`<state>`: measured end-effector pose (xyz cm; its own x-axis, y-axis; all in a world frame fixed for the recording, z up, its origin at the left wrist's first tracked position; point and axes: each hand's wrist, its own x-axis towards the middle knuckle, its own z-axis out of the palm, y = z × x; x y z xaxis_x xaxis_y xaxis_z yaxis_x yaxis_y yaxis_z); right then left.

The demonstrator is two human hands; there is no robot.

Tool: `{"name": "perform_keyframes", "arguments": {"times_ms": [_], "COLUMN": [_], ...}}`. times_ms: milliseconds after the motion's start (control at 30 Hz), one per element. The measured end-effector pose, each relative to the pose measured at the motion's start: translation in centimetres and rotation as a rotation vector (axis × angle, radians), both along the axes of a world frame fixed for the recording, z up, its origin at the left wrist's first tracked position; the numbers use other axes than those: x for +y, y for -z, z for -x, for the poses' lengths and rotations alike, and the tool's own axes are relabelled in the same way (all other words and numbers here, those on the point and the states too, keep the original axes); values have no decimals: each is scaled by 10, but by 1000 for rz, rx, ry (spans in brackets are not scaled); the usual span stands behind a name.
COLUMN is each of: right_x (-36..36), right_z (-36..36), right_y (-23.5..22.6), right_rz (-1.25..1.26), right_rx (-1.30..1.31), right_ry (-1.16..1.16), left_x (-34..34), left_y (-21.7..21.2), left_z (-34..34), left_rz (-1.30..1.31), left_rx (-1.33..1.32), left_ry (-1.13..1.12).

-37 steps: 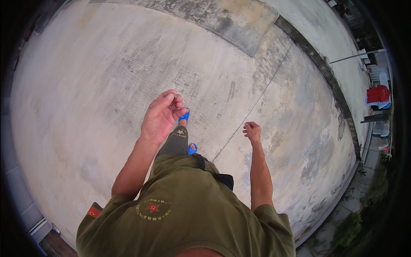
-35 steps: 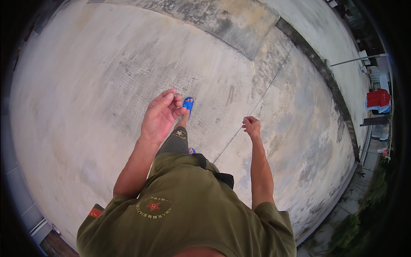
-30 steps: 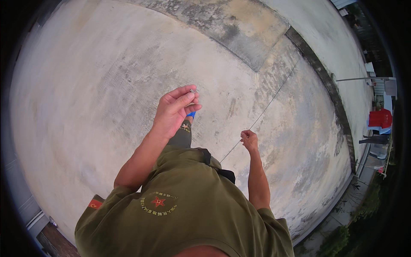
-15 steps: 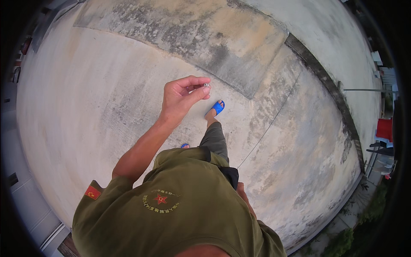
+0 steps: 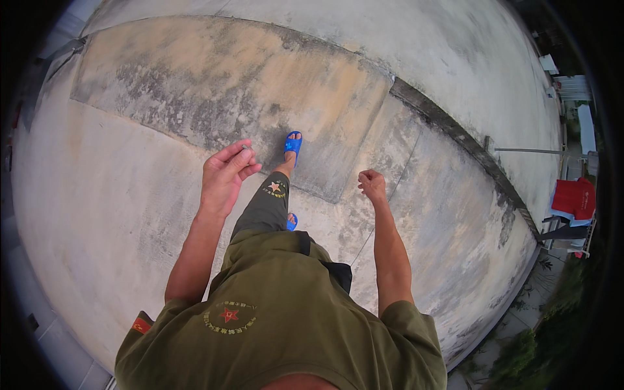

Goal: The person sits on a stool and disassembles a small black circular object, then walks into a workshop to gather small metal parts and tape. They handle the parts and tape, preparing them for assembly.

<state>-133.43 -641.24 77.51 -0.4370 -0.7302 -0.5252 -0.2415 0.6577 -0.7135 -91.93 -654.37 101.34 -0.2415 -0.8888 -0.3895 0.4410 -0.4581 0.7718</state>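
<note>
Pinching a tiny greyish thing (image 5: 246, 147) between the tips of thumb and forefinger, the left hand (image 5: 220, 182) hangs in the air, well above the pale, weathered concrete ground (image 5: 143, 208). From where I stand, the thing sits right at the ends of those fingers (image 5: 232, 150), on the side facing the other hand; most of it is covered, and it is too small for me to make out its shape. The remaining fingers bend loosely below it, apart from it.

The right hand (image 5: 372, 185) hangs well apart from the thing, fingers curled inward; I cannot tell whether they close on anything.

Between the hands, one foot in a bright blue open-toed sandal (image 5: 293, 144) reaches forward over a darker, stained concrete slab (image 5: 227, 71), its mate close to the waist. The person wears dark grey-green trousers (image 5: 257, 207) and an olive-green short-sleeved shirt (image 5: 286, 325) bearing a red star emblem (image 5: 229, 316), with a black pouch-like piece (image 5: 340, 274) at the waist. Off to the right runs a dark raised concrete kerb (image 5: 455, 127); beyond it hangs a red shirt (image 5: 573, 198).
</note>
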Motion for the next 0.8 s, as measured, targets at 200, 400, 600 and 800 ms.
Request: {"name": "perform_keyframes", "arguments": {"times_ms": [200, 400, 600, 800], "right_x": [-93, -108, -180, -329], "right_z": [80, 129, 160, 210], "right_y": [35, -42, -59, -44], "right_rz": [21, -502, -610, -759], "right_rx": [206, -46, -188, -188], "right_ry": [-287, 176, 463, 140], "left_x": [-174, -392, -590, -752], "left_y": [37, -25, -67, -33], "left_z": [67, 152, 269, 389], "left_rz": [-216, -93, 21, -168], "left_rx": [-58, -61, 80, 356], "left_ry": [-50, 74, 217, 287]}}
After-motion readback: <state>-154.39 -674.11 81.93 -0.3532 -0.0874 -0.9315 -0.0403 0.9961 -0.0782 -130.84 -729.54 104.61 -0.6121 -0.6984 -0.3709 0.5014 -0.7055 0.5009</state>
